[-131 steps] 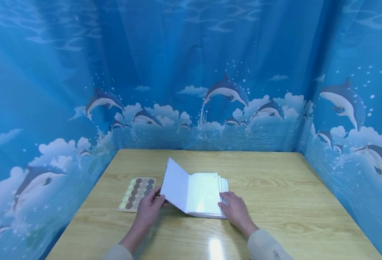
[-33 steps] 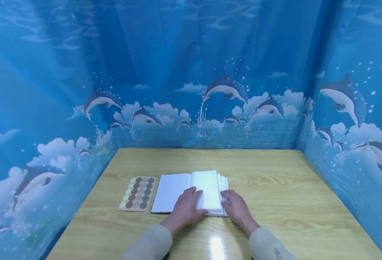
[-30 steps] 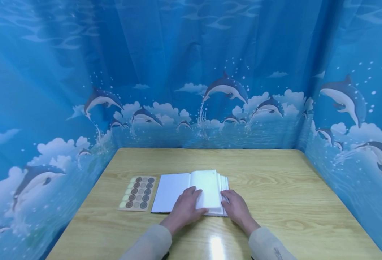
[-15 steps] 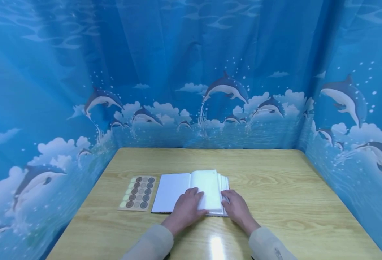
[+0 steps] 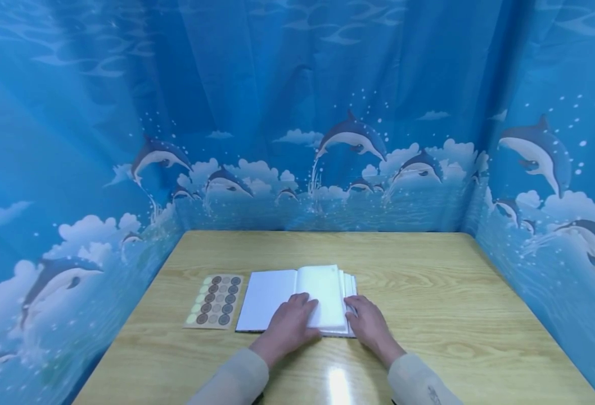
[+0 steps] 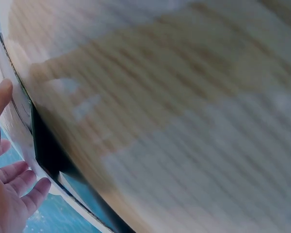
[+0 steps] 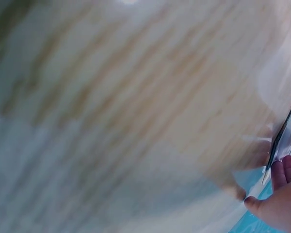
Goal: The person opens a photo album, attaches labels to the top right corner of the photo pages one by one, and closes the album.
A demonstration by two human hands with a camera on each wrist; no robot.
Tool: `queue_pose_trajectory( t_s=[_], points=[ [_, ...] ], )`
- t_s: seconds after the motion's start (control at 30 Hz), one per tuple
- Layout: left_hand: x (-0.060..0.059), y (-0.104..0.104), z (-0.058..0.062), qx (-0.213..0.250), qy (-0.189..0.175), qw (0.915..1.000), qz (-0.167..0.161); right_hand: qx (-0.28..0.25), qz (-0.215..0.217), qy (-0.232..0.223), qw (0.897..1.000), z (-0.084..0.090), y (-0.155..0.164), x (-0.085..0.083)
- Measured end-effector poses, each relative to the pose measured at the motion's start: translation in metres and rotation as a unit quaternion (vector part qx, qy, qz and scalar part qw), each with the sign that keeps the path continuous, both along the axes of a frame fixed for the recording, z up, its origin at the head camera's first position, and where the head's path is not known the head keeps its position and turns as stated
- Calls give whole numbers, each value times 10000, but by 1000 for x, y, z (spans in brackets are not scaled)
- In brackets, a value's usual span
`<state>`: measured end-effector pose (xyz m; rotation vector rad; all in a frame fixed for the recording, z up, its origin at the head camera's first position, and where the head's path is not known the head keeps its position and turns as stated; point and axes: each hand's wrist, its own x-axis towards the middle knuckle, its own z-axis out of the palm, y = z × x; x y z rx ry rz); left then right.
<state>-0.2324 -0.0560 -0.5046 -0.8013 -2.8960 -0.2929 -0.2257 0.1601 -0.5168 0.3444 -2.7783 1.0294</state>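
Observation:
A book [image 5: 327,295] with blank white pages lies open on the table, its cover [image 5: 263,292] flat to the left. My left hand [image 5: 287,325] rests across the lower part of the spine and left edge of the top page, fingers loosely extended. At the fanned right edge of the pages, my right hand [image 5: 370,325] touches the book with its fingertips. In the left wrist view, my left hand [image 6: 5,199] has its fingers spread over the book's dark edge [image 6: 43,141]. The right wrist view has the right thumb [image 7: 254,205] apart from the book.
Left of the book lies a sheet of round stickers [image 5: 214,302] in yellow-green, brown, beige and dark grey. The wooden table [image 5: 419,264] reflects a bright light near its front. A blue dolphin-print curtain [image 5: 277,112] encloses the back and both sides.
Since the earliest frame, the raised cover has come down flat on the table. My left hand let go of it and moved right onto the page. Over the last second, both hands hardly move.

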Motion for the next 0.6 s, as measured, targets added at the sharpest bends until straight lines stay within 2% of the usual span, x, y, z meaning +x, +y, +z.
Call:
queue_pose_trajectory(
  t_s=[0.37,0.6],
  points=[
    [2,-9,2,510,-350,9981,-14,90,-62,-42,9999,-1,-1,-2],
    [2,-11,1,426,-303,9986,-52,76,-99,-176,9998,1,0,-2]
  ],
)
